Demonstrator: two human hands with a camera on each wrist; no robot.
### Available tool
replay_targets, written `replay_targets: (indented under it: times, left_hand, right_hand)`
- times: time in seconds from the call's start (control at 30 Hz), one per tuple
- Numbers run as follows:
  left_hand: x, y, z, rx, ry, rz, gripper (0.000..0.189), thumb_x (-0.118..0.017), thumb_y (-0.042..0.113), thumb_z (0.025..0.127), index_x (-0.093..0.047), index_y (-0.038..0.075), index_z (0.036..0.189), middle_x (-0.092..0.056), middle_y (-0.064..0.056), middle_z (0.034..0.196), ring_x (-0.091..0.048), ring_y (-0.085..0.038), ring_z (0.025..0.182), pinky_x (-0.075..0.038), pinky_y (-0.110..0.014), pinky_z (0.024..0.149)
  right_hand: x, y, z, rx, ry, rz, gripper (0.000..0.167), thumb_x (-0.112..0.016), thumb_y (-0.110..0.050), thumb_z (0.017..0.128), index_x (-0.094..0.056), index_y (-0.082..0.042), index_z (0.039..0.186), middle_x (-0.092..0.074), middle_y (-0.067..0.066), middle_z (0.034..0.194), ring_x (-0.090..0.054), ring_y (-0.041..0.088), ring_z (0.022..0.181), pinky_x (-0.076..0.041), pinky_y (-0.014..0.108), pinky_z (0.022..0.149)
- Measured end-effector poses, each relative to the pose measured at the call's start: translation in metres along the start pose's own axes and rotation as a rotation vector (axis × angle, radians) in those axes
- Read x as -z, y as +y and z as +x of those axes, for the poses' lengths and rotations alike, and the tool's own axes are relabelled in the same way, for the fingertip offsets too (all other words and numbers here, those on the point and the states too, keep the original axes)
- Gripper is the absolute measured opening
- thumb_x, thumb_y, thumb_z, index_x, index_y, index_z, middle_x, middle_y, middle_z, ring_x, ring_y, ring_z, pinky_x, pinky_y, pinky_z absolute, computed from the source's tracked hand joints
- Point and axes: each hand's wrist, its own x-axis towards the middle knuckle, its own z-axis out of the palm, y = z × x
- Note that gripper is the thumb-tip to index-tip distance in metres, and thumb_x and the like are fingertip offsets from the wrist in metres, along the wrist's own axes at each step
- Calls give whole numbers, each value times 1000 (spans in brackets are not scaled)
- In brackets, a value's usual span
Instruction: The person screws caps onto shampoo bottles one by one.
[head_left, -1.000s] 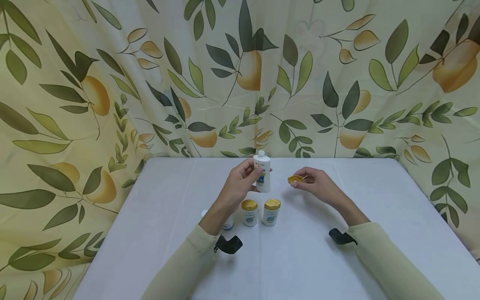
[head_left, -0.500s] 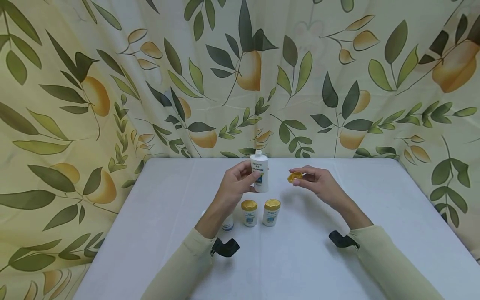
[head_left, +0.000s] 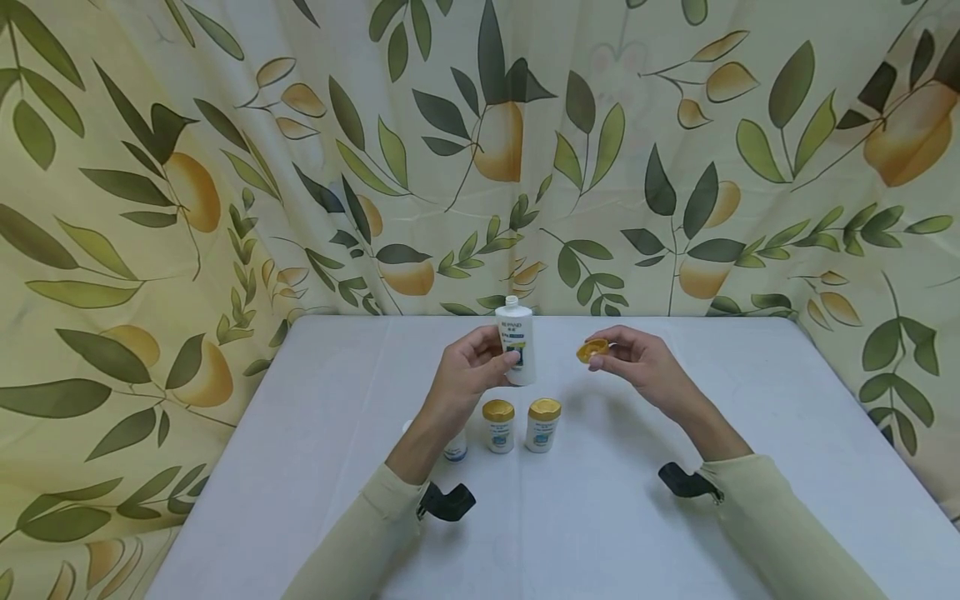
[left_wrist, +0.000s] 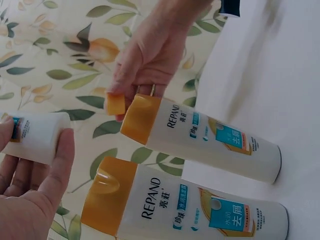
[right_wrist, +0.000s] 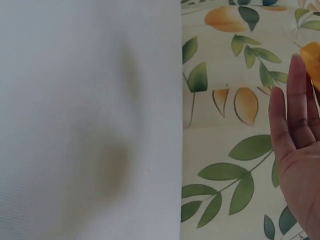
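My left hand (head_left: pixel 470 372) grips a white shampoo bottle (head_left: pixel 516 340) around its lower half, upright above the table. The bottle's narrow white neck is bare at the top. To the right, my right hand (head_left: pixel 637 362) pinches a golden-yellow cap (head_left: pixel 592 351) between thumb and fingers, its hollow underside partly showing. In the left wrist view that cap (left_wrist: pixel 115 104) overlaps the nearer bottles' line of sight, and the held bottle (left_wrist: pixel 42 135) shows only its lower part. Only the edge of the cap (right_wrist: pixel 312 62) appears in the right wrist view.
Two white bottles with gold caps, one at the left (head_left: pixel 499 426) and one at the right (head_left: pixel 543 425), stand on the white table (head_left: pixel 600 517) below the hands. Another white bottle (head_left: pixel 455 447) is mostly hidden behind the left wrist. A fruit-patterned curtain (head_left: pixel 465 167) hangs behind the table.
My left hand has shifted slightly left with the bottle, turning its label more toward the camera. The cap in my right hand has tilted and risen a little.
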Motion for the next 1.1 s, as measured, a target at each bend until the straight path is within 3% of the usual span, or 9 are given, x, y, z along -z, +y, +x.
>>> replay_targets:
  times: [0.27, 0.7, 0.9, 1.1]
  left_hand:
    - [-1, -5, -3, 19, 5, -13, 43, -70, 12, 97, -57, 8, 137, -62, -13, 131, -64, -26, 117, -59, -38, 94]
    - [-6, -10, -10, 21, 18, 80, 41, -73, 15, 95, -58, 10, 134, -61, -9, 129, -62, -24, 117, -60, -35, 92]
    - [-8, -12, -13, -3, 4, 121, 40, -73, 13, 95, -59, 11, 132, -61, -6, 130, -60, -23, 120, -59, -34, 93]
    - [-10, -14, -14, -28, -6, 166, 39, -72, 14, 95, -59, 11, 132, -62, -5, 128, -60, -21, 119, -60, -34, 91]
  right_hand:
    - [0, -7, 0, 50, -11, 46, 33, -70, -15, 97, -61, -3, 127, -72, 8, 114, -73, 16, 99, -57, 21, 91]
    - [-4, -25, 1, 102, 3, 47, 38, -68, -15, 99, -62, -8, 136, -70, 3, 121, -70, 14, 109, -54, 20, 96]
    - [-5, -36, 0, 117, 22, 22, 41, -68, -14, 99, -60, -7, 139, -67, 5, 122, -69, 13, 107, -55, 20, 94]
    - [-9, -47, 1, 151, 31, 85, 37, -69, -9, 97, -59, -2, 132, -66, 7, 116, -71, 15, 103, -58, 25, 92]
